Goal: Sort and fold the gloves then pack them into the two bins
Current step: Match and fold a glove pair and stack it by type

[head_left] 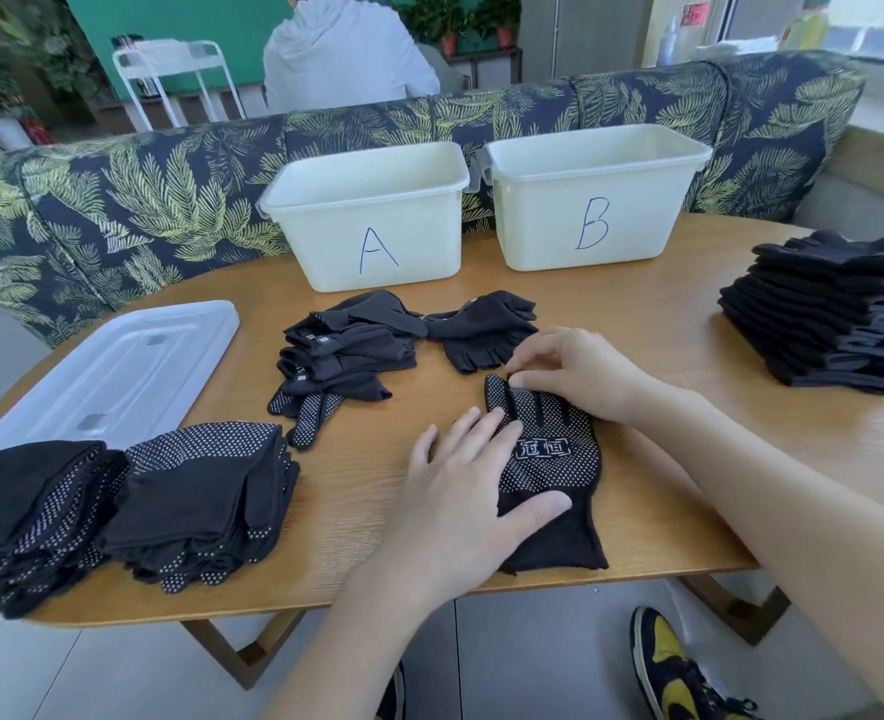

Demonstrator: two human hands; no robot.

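Your left hand (460,491) lies flat on the dotted glove (549,459) while right-hand fingers (528,379) pinch its fingertips, so a sloppy fold could bunch up.

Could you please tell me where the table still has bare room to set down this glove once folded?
Bare wood lies between bin B and the plain glove stack, right of the right hand. The left side, with lid and dotted stacks, is crowded.
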